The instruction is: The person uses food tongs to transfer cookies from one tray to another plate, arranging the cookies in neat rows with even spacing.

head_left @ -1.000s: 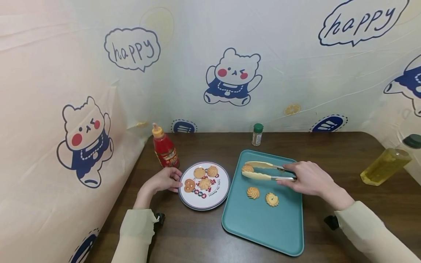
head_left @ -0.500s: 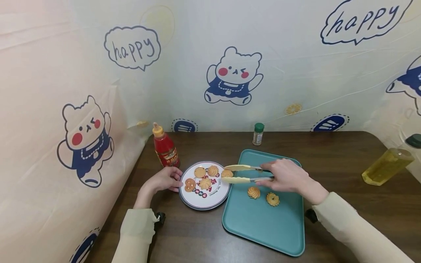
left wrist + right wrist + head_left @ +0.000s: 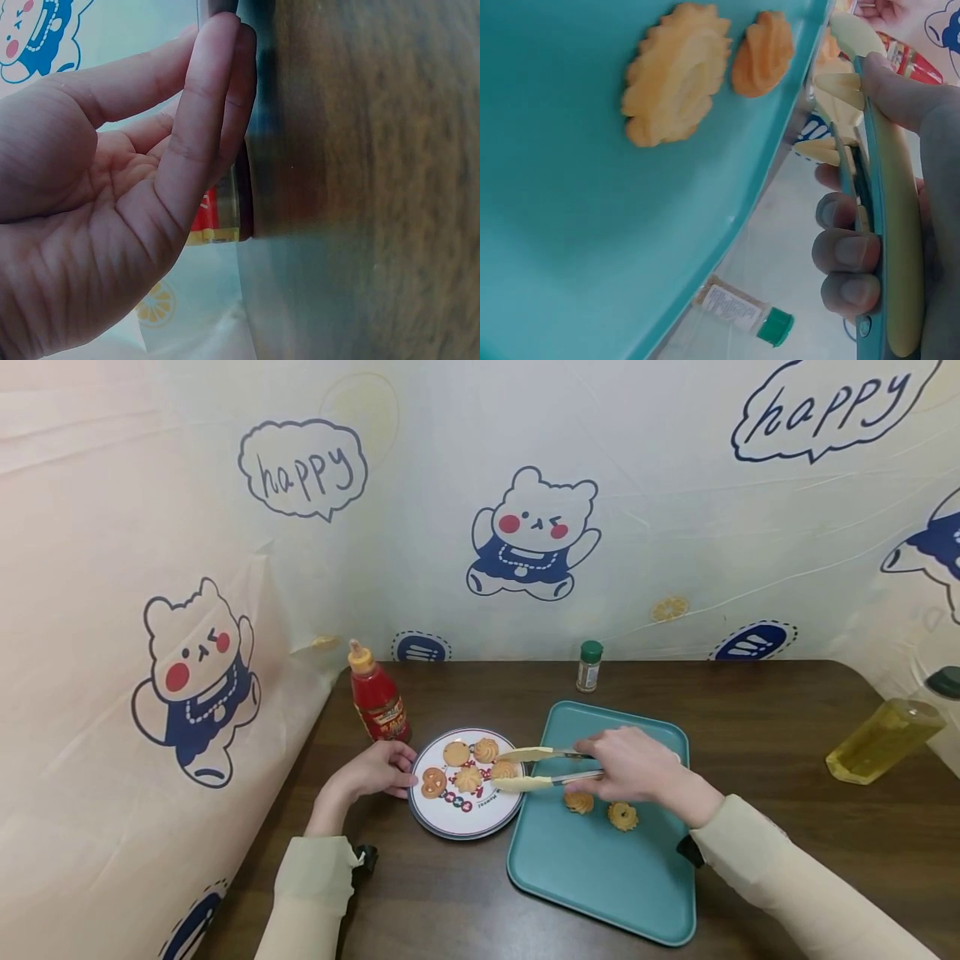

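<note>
My left hand holds the left rim of a white plate with a dark blue edge; its thumb and fingers meet at the rim in the left wrist view. My right hand grips a pair of food tongs with cream tips, reaching over the plate's right side. A round cookie lies between the tips; whether they still press it cannot be told. Several other cookies sit on the plate. On the teal tray are a swirled cookie and a scalloped cookie.
A red sauce bottle with a yellow cap stands behind the left hand. Behind the tray is a small green-capped spice jar. An oil bottle stands at the far right. A printed cloth hangs beyond the brown table.
My right hand has moved left with the tongs, carrying the cookie from the tray's upper left onto the plate. The left hand has stayed at the plate's rim.
</note>
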Tool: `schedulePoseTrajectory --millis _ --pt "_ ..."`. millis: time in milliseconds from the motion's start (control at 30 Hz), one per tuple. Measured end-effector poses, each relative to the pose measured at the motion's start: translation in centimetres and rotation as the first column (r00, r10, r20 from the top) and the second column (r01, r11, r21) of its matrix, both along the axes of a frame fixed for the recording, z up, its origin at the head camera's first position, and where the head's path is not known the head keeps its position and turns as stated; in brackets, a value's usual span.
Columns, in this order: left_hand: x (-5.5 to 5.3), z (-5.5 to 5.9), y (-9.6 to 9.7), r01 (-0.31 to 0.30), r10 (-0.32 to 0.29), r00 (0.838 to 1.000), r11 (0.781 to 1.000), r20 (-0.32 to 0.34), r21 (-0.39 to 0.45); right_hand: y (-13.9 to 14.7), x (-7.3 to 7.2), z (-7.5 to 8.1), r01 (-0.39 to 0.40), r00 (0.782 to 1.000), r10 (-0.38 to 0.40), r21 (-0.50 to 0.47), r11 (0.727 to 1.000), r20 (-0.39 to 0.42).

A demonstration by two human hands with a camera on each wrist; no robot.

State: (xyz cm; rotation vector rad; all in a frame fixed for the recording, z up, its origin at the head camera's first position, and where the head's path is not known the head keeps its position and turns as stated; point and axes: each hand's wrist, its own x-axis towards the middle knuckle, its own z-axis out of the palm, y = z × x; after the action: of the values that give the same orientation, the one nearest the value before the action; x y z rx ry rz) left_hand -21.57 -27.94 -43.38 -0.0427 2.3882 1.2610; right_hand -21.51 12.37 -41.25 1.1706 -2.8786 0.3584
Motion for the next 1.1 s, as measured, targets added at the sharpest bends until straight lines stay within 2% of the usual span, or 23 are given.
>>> schedulePoseTrajectory --millis 367,1100 --pt "-0.07 -0.13 -0.01 0.0 0.0 1.0 1.0 0.002 -0.001 -0.96 0.38 0.71 0.044 0.999 -0.044 0.037 0.998 0.006" --pt "-0.09 0.03 0.18 -0.008 0.008 1.0 1.0 0.008 -0.006 -0.7 0.5 0.44 0.07 0.997 -0.07 0.033 0.997 0.021"
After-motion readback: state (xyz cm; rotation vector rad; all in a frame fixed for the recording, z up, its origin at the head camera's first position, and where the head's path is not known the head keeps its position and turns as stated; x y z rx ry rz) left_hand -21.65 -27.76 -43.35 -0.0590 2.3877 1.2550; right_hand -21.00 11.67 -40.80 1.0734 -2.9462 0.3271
